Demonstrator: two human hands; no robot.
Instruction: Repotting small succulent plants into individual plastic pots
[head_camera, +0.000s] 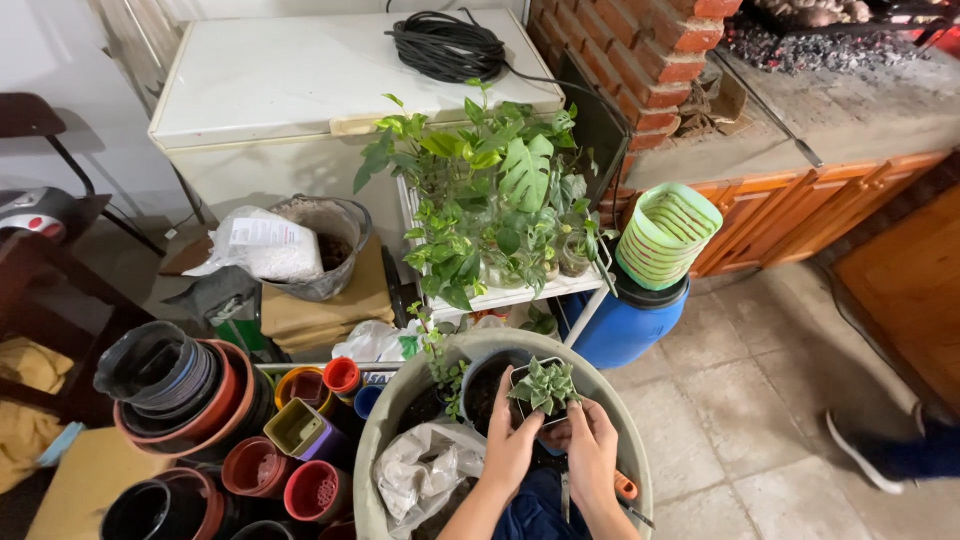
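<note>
Lower centre of frame: the left hand (512, 445) and the right hand (592, 450) are both closed around a small dark square plastic pot (537, 385) holding a pale green rosette succulent (545, 388). The fingers curl against the pot's sides from below, left and right. The pot is held over a large round grey concrete basin (400, 400), just beside a dark round pot of soil (487, 385) inside it.

A crumpled white plastic bag (425, 465) lies in the basin's lower left. An orange-handled tool (625, 487) rests at the basin's lower right edge, near the right hand.

Upper left: a white soil bag with a pale rectangular printed label (255, 245) leans over a grey metal bucket (335, 240). Above stands a white chest freezer (300, 75) bearing a coiled black cable (445, 45).

Centre: leafy green plants (490, 190) crowd a white shelf (520, 295). Right of it, a stack of light green plastic pots (665, 235) sits on a blue plastic barrel (625, 325).

Lower left: nested terracotta, black and coloured plastic pots (200, 400).
</note>
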